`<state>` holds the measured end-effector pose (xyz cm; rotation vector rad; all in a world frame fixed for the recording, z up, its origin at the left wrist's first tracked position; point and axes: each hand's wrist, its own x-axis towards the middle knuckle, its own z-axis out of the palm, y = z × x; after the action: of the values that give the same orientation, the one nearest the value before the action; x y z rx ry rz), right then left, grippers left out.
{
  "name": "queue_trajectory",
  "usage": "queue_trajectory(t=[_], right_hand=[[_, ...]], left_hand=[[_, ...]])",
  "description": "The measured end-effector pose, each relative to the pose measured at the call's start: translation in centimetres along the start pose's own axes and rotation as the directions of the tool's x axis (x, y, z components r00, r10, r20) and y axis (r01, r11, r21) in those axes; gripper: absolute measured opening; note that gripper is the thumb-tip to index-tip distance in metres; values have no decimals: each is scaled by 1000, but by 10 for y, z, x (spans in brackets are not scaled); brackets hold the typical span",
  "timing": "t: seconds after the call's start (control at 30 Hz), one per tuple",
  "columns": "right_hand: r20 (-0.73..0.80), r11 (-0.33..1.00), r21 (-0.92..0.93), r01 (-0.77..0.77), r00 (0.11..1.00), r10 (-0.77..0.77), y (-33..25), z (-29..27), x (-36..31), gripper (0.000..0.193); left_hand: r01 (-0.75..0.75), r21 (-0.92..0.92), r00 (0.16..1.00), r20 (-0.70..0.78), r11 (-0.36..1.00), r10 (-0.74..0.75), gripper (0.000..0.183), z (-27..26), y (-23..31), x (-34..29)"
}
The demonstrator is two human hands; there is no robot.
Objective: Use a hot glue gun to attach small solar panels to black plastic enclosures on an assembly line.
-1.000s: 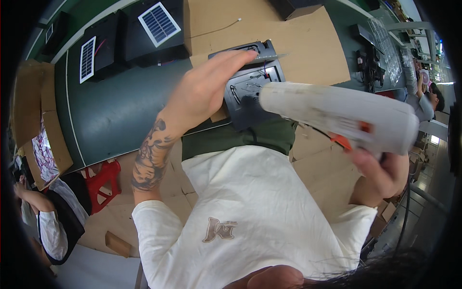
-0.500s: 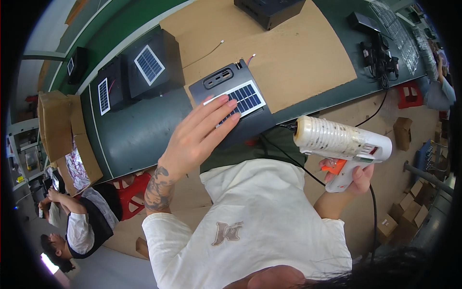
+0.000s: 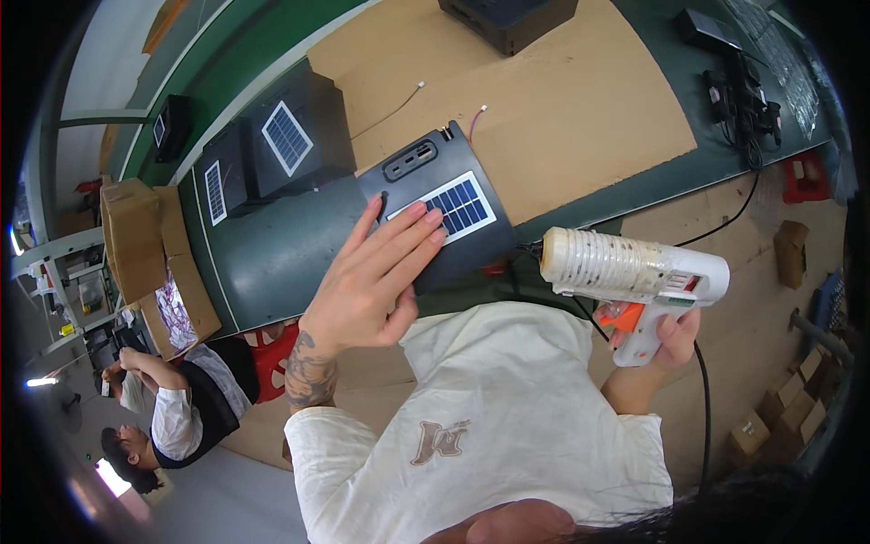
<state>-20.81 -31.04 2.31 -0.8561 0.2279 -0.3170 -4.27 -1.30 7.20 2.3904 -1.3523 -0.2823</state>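
My left hand (image 3: 376, 276) lies flat, fingers spread, on a black box with a small blue solar panel (image 3: 444, 207) at the near edge of the green workbench (image 3: 272, 258). My right hand (image 3: 662, 340) grips the handle of a white glue gun (image 3: 634, 272) with an orange trigger, held level beside my chest, its nozzle end pointing left toward the box. A black cord (image 3: 702, 408) hangs from the gun's handle. Two thin wires (image 3: 399, 107) run from the box's far end over a brown cardboard sheet (image 3: 544, 100).
Two more black solar-panel boxes (image 3: 272, 150) stand at the left of the bench. A black case (image 3: 507, 18) sits at the far edge, cables and tools (image 3: 743, 100) at the right. Cardboard boxes (image 3: 136, 245) stand left; another person (image 3: 172, 408) sits lower left.
My left hand has drawn back a little on the solar-panel box. The glue gun has dropped lower and nearer my body than a second ago.
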Motion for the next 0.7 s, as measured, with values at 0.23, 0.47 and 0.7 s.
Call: queue_trajectory(t=[0.23, 0.47, 0.7], right_hand=[[23, 998, 44, 36, 999, -37, 1, -6, 7, 63], [71, 988, 145, 49, 996, -60, 11, -20, 21, 51], [22, 970, 244, 20, 999, -26, 20, -43, 26, 52]], left_hand=[[8, 53, 1000, -24, 999, -7, 52, -1, 8, -2], [-93, 96, 986, 150, 991, 78, 53, -27, 13, 9], [-405, 241, 788, 581, 882, 203, 83, -92, -2, 73]])
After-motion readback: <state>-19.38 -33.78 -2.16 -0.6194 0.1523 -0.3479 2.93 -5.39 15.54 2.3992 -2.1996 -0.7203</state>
